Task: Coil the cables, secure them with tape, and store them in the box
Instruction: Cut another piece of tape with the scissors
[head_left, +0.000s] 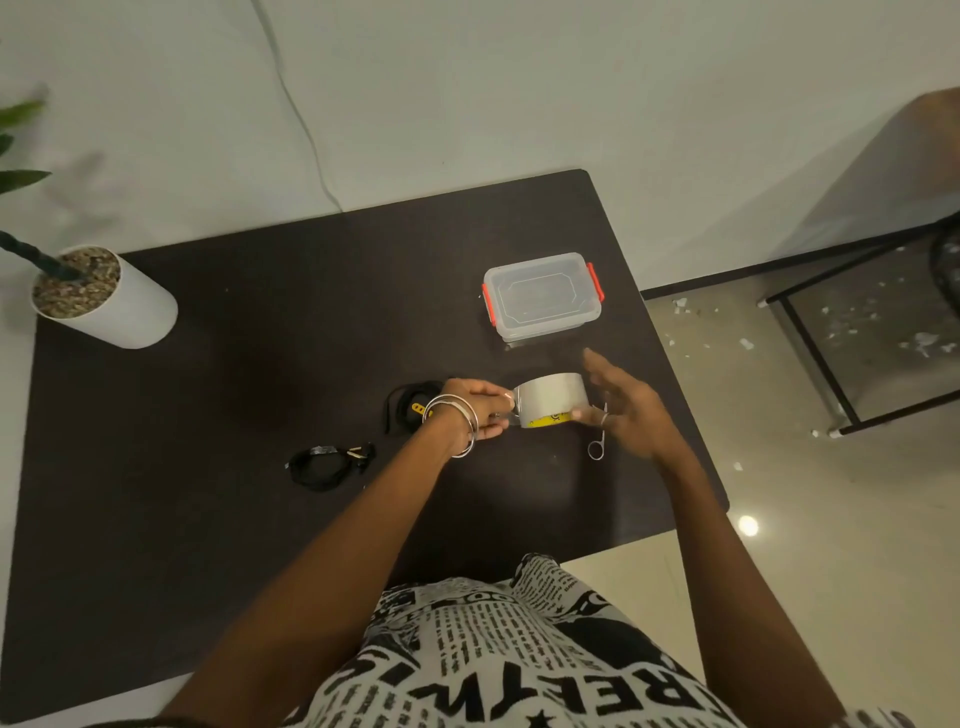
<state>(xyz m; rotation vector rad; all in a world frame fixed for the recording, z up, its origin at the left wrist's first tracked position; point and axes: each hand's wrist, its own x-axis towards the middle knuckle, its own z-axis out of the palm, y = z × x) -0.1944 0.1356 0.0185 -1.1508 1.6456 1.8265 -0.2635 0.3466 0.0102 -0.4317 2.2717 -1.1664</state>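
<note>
At the right-centre of the dark table, the left hand is closed on the left side of a roll of clear tape, fingers pinched at its edge; several silver bangles sit on that wrist. The roll appears raised off the surface, with a yellow label strip along its near rim. The right hand is just right of the roll, fingers spread and blurred; whether it touches the tape cannot be told. Small scissors with a wire-loop handle lie beside and partly under that hand.

Left of the left hand, partly hidden by the wrist, lies a black coiled cable with a yellow spot on it. Nearer and further left is a second black coiled cable, banded, plug ends pointing right.

Far of the hands, well apart from both cables, stands the clear plastic box, lid on, red clips at its left and right ends. A white cylindrical plant pot occupies the far left corner.
</note>
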